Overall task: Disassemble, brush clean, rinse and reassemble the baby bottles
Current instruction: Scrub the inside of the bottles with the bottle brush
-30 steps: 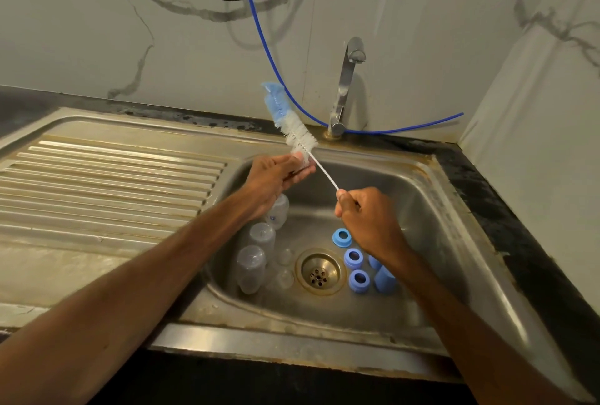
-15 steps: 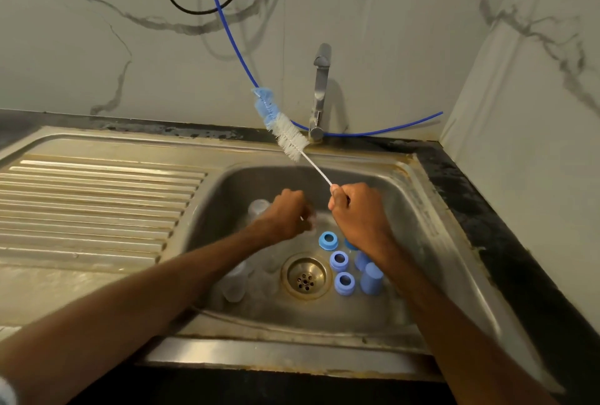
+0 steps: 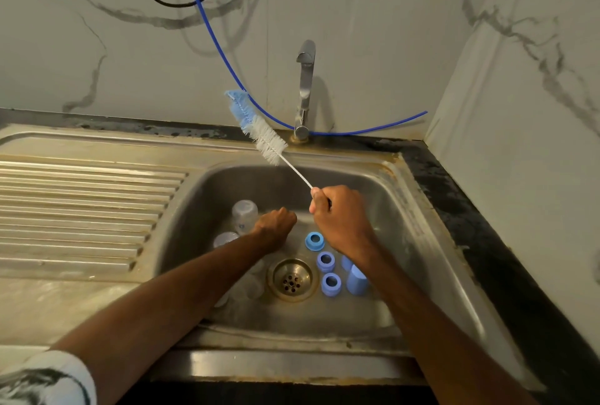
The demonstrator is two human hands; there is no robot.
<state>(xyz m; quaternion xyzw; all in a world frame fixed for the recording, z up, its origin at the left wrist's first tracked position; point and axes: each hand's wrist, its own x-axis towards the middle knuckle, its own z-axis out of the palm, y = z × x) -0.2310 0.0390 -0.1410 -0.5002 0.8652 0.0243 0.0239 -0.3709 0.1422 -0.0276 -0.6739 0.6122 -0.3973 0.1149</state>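
The sink (image 3: 431,236) holds all the bottle parts. The left arm reaches low across it. If that arm moves fast, I think it could knock the bottles under it.

The brush (image 3: 263,135) is up in the air over the back of the sink. The right hand (image 3: 341,219) has its grip clamped tight on the thin wire handle. The fluffy head is near the tap (image 3: 305,86) and the blue hose (image 3: 227,47). A big swing could bump them or flick dirty drops on the wall.

The left hand (image 3: 276,231) is down on the sink floor, just beside a clear bottle (image 3: 245,213). Its fingers curl under, so I cannot tell if its grip has anything. A wet bottle may slip when it is picked up.

The blue rings (image 3: 325,261) and a blue cap (image 3: 357,279) sit beside the drain (image 3: 291,279). A bump could make them roll around.

The brush runs long from the right hand up and away to the left. Its blue tip points at the back wall. The bottle stands on end, and its round bottom looks to be up. The rings lie mostly flat, holes up.
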